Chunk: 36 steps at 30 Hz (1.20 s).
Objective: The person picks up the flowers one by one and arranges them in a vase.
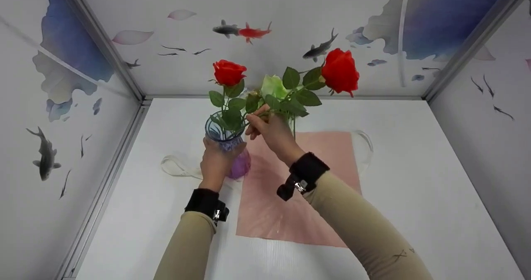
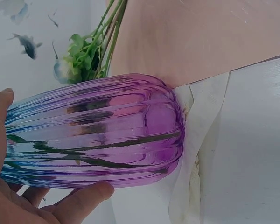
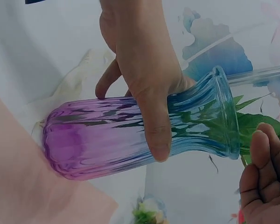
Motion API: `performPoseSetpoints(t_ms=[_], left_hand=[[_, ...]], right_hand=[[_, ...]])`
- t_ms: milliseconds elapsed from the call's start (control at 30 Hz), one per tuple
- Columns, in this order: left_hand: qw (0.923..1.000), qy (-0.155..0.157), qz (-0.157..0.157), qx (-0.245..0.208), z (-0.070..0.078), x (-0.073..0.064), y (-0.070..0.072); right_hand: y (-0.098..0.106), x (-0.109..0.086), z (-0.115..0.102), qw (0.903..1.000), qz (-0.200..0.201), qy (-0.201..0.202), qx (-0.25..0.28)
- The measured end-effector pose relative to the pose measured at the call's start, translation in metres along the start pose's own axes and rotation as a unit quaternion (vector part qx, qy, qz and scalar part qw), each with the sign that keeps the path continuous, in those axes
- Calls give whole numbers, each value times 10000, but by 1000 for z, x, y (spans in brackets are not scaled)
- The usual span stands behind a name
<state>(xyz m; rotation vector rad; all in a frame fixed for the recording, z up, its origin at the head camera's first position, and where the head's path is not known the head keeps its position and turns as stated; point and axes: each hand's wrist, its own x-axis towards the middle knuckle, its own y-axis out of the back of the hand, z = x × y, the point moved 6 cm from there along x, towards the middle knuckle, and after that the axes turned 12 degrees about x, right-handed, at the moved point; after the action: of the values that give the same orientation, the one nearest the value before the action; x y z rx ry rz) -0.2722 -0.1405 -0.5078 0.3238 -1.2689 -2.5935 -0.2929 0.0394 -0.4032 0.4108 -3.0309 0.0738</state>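
Note:
My left hand (image 1: 218,157) grips a ribbed glass vase (image 2: 107,135), blue at the mouth and purple at the base, with the thumb across its side. The vase is tilted in the head view. One red rose (image 1: 229,72) stands in it, and dark stems show through the glass. Close by the rim (image 3: 228,116), my right hand (image 1: 274,132) pinches the leafy stem of a second red rose (image 1: 341,71), whose bloom leans far to the right. In the right wrist view, the right hand's fingers (image 3: 261,149) are beside the leaves at the vase mouth.
A pale green-white flower (image 1: 274,87) lies behind the right hand, with more stems (image 2: 107,37) bunched there. Beneath the arms a pink sheet (image 1: 286,213) is spread on the white table (image 1: 415,180). White ribbon loops (image 1: 176,166) lie at its sides. Printed walls enclose the table.

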Motion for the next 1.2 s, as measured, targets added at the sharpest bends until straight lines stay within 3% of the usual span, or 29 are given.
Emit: performPoseSetpoints(t_ms=[233,467,700,967,1200], left_hand=[[10000,21,-32,3,1,1,-1],[10000,59,20,-9,1,0,0],[9998,87,105,-129,-1,-1,0],[9998,106,97,-116,1,-3,1],[9997,-111,226,-53,1,-3,2]], right_hand=[[5,4,11,9942,280,-46,1034],[10,10,7,9961,808,106,332],[11,20,1,9925,1193,151,221],[8,28,-4,9910,1215,115,542],[0,34,-1,9964,795,-261,-132]])
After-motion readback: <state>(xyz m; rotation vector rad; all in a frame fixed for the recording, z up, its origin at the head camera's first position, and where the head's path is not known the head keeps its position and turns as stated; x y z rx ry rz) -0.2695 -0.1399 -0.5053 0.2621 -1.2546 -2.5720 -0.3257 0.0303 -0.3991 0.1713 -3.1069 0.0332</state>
